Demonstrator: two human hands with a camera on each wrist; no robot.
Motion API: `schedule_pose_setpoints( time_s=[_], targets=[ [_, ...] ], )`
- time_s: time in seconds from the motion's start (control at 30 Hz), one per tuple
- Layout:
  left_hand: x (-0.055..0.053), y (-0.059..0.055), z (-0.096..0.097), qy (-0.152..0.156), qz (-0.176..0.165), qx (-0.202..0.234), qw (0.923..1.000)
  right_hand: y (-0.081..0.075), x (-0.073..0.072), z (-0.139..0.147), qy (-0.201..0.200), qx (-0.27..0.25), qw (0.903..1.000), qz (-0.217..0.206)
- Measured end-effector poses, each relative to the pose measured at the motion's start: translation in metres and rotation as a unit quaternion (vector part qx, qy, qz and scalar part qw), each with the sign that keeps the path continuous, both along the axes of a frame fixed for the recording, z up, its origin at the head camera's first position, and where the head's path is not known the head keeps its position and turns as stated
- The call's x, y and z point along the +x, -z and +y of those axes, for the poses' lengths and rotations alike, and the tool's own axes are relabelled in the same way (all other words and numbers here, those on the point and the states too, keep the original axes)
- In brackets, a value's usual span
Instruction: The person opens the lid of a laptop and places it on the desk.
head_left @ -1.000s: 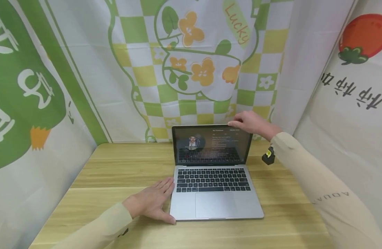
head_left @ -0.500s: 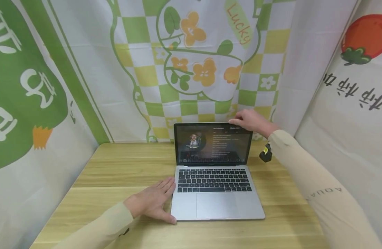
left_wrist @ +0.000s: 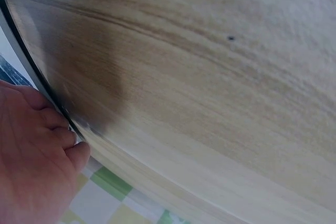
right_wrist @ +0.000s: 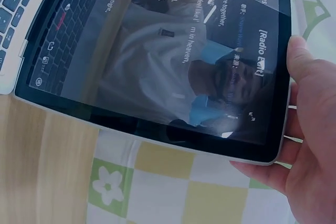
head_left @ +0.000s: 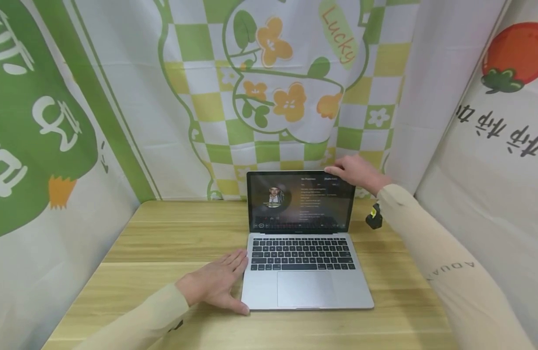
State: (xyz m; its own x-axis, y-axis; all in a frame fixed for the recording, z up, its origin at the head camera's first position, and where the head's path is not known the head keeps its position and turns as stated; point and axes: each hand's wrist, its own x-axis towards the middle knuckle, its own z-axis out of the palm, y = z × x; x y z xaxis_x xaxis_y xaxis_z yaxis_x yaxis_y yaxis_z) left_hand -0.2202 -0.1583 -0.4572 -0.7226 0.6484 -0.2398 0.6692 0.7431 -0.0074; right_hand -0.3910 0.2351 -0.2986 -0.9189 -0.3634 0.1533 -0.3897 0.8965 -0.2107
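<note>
An open silver laptop (head_left: 307, 291) stands on the wooden table, its screen (head_left: 301, 199) lit with a round picture and lines of text. My right hand (head_left: 358, 172) grips the lid's upper right corner. In the right wrist view, the right thumb (right_wrist: 299, 56) lies at the lid's edge and the other fingers go behind it. My left hand (head_left: 218, 284) rests on the table with fingers extended, fingertips at the left side of the laptop's base. The left wrist view shows the left hand's curved fingertips (left_wrist: 79, 156) along the base's dark edge.
Bare wooden tabletop (head_left: 172, 233) lies left of the laptop. A green and yellow checked cloth (head_left: 234, 131) hangs right behind the table. Printed cloths (head_left: 124, 92) form the side walls. A small black device (head_left: 374, 217) sits at the right wrist.
The lid has tilted slightly back, with the right hand still holding its corner, and the keyboard's reflection on the screen has shrunk. The left hand stays at the base's left side.
</note>
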Motion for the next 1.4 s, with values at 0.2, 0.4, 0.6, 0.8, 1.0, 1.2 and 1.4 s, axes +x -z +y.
schedule_pose_setpoints(
  time_s=[0.2, 0.4, 0.6, 0.8, 1.0, 1.2, 1.4],
  targets=[
    [0.0, 0.001, 0.0, 0.004, -0.002, 0.004, 1.0, 0.008, -0.003, 0.006, 0.009, -0.021, 0.9997, -0.002],
    [0.0, -0.001, 0.001, 0.001, -0.004, 0.0, 1.0, 0.01, -0.007, 0.008, 0.031, -0.039, 0.9987, -0.006],
    [-0.002, -0.002, 0.003, -0.001, -0.008, 0.003, 1.0, 0.008, -0.008, 0.009, 0.054, -0.029, 0.9981, 0.004],
    [-0.002, -0.001, 0.003, 0.003, -0.005, 0.008, 0.9999, 0.014, -0.011, 0.012, 0.066, -0.048, 0.9967, 0.001],
    [-0.001, -0.003, 0.002, 0.006, -0.004, 0.011, 0.9999, 0.022, -0.019, 0.016, 0.072, -0.076, 0.9945, -0.004],
    [-0.002, -0.002, 0.001, 0.005, -0.005, 0.018, 0.9998, 0.032, -0.025, 0.017, 0.082, -0.091, 0.9924, 0.011],
    [-0.002, 0.001, 0.0, 0.001, -0.006, 0.021, 0.9998, 0.039, -0.03, 0.017, 0.078, -0.085, 0.9928, 0.032]
  ],
)
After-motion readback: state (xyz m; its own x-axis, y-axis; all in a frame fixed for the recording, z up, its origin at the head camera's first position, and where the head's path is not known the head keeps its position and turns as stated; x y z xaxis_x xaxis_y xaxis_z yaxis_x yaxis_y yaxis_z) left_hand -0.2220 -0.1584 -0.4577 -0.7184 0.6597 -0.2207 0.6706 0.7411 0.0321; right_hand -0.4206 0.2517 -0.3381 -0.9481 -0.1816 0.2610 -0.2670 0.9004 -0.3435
